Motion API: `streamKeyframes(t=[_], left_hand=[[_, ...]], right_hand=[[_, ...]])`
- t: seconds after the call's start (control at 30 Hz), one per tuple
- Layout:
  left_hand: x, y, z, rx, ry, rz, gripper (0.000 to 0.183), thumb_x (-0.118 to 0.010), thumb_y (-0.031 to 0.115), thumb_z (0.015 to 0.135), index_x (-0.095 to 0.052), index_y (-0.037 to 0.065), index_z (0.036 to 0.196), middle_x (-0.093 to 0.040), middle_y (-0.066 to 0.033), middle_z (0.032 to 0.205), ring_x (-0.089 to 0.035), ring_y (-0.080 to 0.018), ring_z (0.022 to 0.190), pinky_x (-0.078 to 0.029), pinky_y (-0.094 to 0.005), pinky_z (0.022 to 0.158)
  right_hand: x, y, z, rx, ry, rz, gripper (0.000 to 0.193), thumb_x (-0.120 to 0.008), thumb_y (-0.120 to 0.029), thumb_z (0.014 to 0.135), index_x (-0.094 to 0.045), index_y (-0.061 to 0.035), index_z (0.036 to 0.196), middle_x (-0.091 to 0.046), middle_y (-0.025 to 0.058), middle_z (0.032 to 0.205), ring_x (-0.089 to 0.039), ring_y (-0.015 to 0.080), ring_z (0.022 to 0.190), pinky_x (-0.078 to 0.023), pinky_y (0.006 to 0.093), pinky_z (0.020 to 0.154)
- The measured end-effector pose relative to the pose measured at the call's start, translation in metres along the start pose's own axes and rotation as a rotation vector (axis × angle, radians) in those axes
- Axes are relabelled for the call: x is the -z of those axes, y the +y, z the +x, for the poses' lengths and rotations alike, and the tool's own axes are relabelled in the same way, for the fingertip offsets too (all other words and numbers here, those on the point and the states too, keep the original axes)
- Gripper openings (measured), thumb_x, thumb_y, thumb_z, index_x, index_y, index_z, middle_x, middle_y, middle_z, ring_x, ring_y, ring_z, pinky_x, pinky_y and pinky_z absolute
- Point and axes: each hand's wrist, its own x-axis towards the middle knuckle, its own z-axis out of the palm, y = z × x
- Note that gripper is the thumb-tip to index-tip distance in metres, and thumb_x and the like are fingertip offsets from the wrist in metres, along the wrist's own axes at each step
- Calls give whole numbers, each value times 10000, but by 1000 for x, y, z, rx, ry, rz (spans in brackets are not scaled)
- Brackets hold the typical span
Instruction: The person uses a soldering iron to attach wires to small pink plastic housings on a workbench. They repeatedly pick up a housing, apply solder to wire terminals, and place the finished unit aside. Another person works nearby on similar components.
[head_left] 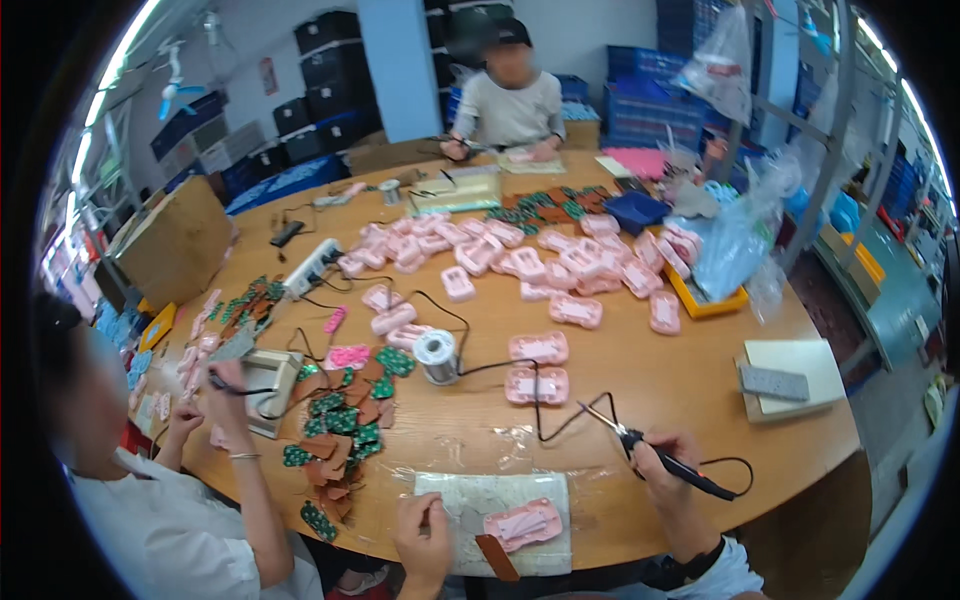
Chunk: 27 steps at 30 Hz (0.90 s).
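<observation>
Pink shell (538, 513): lies on the pale mat (450, 487) at the near edge of the counter (640, 390), pale strips visible in it. Long axis runs roughly left to right across the wearer's front, right end tipped slightly away. Brown board (497, 560) at its lower left corner, slanting past the mat's near edge; whether board and shell touch, I cannot tell.

Key relation, in my judgement: the shell sits between the two hands, nearer the left. Left hand (423, 540) is over the mat's left edge, just left of the shell, fingers curled in close to the thumb; cannot tell whether anything small is pinched there. Right hand (668, 470) is well apart, off the mat to the right and farther out, closed round the black handle of a soldering iron (708, 484). Iron's tip points up and left, away from the shell, which lies down and left of that hand.

Farther out: two pink shells (537, 386) one behind the other beyond the mat; wire spool (437, 358) to their left; green and brown boards (340, 425) heaped left of the mat. Co-worker (150, 510) seated at left, another (510, 105) across.
</observation>
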Motion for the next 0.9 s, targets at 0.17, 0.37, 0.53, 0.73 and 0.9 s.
streamKeyframes(t=[0.17,0.37,0.53,0.73,0.9], left_hand=[[-3,-1,0,37,-14,-22,102,-550,-28,868,-624,-34,938,-582,-98,838,-562,-168,673,-452,-273,618],[-4,1,0,47,6,-62,99,-540,-20,886,-611,-53,947,-562,-95,877,-550,-143,655,-444,-251,600],[-3,0,0,52,-11,-78,105,-535,-26,888,-612,-56,952,-563,-96,890,-548,-138,657,-444,-247,594],[0,4,1,45,10,-109,126,-544,-38,879,-620,-54,977,-573,-95,888,-546,-129,668,-444,-237,604],[22,47,3,-54,11,49,207,-628,-55,787,-641,-10,989,-621,-81,888,-553,-150,709,-446,-259,644]], right_hand=[[3,2,-4,-37,23,-8,191,-661,26,817,-515,-54,911,-568,27,792,-481,43,624,-397,210,544],[-1,-4,2,-121,-8,102,168,-672,4,823,-530,-43,899,-575,18,786,-478,32,637,-395,200,556],[-5,-6,0,-35,-32,32,163,-681,-8,823,-537,-41,893,-584,19,776,-475,33,623,-398,193,558],[-3,-11,0,-143,20,8,153,-670,-28,834,-527,-43,889,-590,36,742,-513,50,596,-408,204,523],[19,-30,-18,-224,16,185,187,-660,-29,819,-480,-54,859,-593,68,733,-528,86,533,-409,212,484]])
